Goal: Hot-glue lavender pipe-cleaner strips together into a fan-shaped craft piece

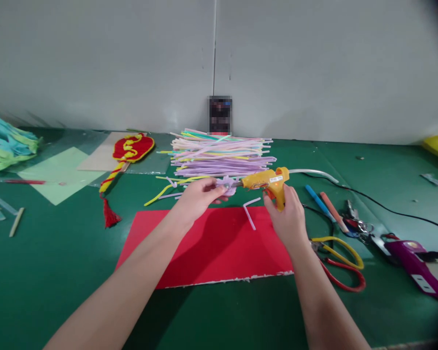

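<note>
My left hand [205, 194] pinches a small lilac piece [226, 184] that looks made of bent pipe cleaners. A yellow hot glue gun [261, 180] is gripped in my right hand [288, 211], its nozzle pointing left and meeting the lilac piece. Whether the tip touches it, I cannot tell. A clear glue stick [314, 172] sticks out of the gun's back end. Below the hands lies a red board [219, 253] with a frayed front edge. One bent lilac pipe cleaner [248, 216] rests across its far edge.
Behind the hands is a pile of pastel pipe cleaners [222, 155]. At right lie scissors [341, 262], markers [321, 204], keys [359, 226] and a purple tool [416, 267]. A red-yellow tasselled fan [133, 148] is at left. A dark cord [387, 206] crosses the right side.
</note>
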The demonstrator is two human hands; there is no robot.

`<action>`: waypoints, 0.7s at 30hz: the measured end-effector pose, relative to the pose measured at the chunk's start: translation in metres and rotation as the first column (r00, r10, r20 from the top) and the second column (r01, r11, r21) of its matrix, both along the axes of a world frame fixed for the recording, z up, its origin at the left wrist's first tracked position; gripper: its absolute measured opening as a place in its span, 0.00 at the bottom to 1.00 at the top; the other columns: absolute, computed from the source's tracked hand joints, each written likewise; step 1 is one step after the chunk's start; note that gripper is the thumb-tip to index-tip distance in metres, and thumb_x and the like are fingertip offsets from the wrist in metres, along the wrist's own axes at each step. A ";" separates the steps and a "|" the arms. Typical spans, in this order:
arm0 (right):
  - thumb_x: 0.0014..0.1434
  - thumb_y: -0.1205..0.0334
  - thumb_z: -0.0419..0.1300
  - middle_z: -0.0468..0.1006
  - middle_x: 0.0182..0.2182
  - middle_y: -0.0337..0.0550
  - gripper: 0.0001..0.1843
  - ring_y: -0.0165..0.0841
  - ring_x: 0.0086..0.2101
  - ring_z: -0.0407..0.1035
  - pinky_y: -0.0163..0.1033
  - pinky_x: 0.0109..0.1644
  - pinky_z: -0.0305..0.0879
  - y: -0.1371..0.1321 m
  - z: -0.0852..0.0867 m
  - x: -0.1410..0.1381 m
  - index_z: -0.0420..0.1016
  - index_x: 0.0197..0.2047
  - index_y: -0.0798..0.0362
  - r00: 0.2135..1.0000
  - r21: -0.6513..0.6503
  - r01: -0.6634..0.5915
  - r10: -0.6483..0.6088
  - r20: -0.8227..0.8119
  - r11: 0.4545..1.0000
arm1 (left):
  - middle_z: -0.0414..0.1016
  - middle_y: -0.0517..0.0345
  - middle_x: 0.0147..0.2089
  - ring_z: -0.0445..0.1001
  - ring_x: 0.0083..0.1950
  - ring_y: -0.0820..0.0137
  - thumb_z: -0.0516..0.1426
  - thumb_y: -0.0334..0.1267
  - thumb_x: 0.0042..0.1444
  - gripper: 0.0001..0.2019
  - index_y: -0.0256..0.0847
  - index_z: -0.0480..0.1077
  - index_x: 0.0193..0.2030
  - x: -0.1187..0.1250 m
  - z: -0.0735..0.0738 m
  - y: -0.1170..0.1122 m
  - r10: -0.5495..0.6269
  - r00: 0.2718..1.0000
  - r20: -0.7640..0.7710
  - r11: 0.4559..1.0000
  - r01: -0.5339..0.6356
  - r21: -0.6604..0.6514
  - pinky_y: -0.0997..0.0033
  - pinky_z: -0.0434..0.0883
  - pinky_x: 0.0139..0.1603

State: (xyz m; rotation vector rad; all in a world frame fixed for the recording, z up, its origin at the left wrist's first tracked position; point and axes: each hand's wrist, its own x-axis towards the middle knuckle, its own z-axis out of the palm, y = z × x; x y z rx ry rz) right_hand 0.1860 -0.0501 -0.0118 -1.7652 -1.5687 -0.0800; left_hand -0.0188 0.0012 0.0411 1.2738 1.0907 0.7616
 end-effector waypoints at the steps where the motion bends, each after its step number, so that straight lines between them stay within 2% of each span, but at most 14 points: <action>1: 0.55 0.55 0.53 0.67 0.31 0.44 0.11 0.37 0.34 0.63 0.41 0.36 0.61 0.000 0.000 0.000 0.64 0.39 0.53 1.000 0.002 -0.002 0.002 0.000 1.000 | 0.75 0.57 0.32 0.74 0.34 0.71 0.57 0.37 0.51 0.05 0.36 0.69 0.30 0.000 0.000 0.000 0.001 1.000 0.001 1.000 -0.001 0.001 0.71 0.69 0.37; 21: 0.56 0.54 0.52 0.65 0.30 0.42 0.11 0.37 0.33 0.62 0.41 0.35 0.60 -0.002 0.003 -0.001 0.64 0.39 0.51 0.999 0.008 0.037 -0.037 -0.018 0.999 | 0.77 0.53 0.38 0.75 0.36 0.69 0.56 0.37 0.52 0.09 0.36 0.71 0.38 0.000 -0.001 0.000 -0.024 1.000 -0.018 1.000 0.024 -0.002 0.67 0.69 0.41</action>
